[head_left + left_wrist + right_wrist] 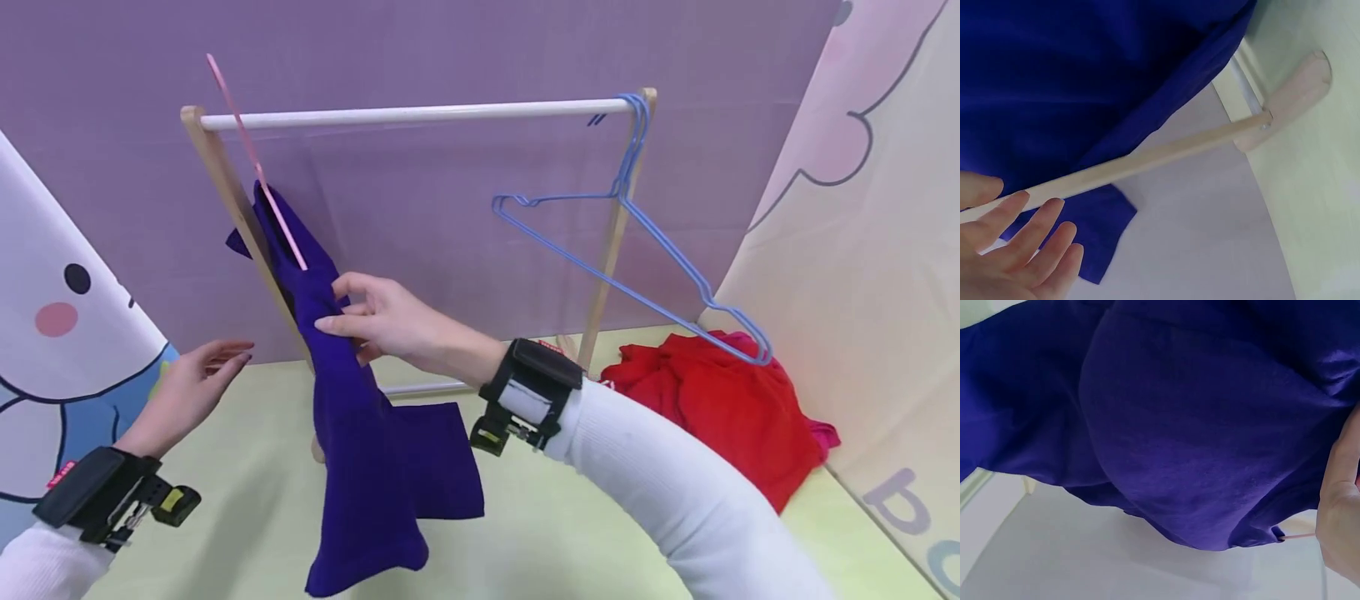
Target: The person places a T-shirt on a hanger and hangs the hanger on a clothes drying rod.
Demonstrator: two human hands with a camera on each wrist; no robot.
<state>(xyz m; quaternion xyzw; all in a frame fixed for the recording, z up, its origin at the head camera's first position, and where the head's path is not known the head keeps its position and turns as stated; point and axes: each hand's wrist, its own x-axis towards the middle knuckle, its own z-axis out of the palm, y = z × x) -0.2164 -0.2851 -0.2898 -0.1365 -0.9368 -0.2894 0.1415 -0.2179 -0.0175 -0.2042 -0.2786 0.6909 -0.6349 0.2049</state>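
Note:
A dark blue-purple T-shirt (352,433) hangs from a pink hanger (258,171) beside the left post of a small clothes rack. My right hand (382,321) pinches the shirt near the hanger, thumb in front and fingers bent. In the right wrist view the shirt's cloth (1185,425) creases toward that hand (1342,506), which shows only partly at the edge. The hanger's hook end rises past the white rail (420,114) and overlaps it in the head view. My left hand (191,387) is left of the post, fingers loosely extended, holding nothing; the left wrist view shows it near the wooden post (1147,159).
Blue hangers (622,196) hang at the rail's right end. Below them a heap of red clothes (720,408) lies on the pale green surface (247,500). A purple backdrop (450,50) stands behind the rack, with printed panels (847,292) at the sides.

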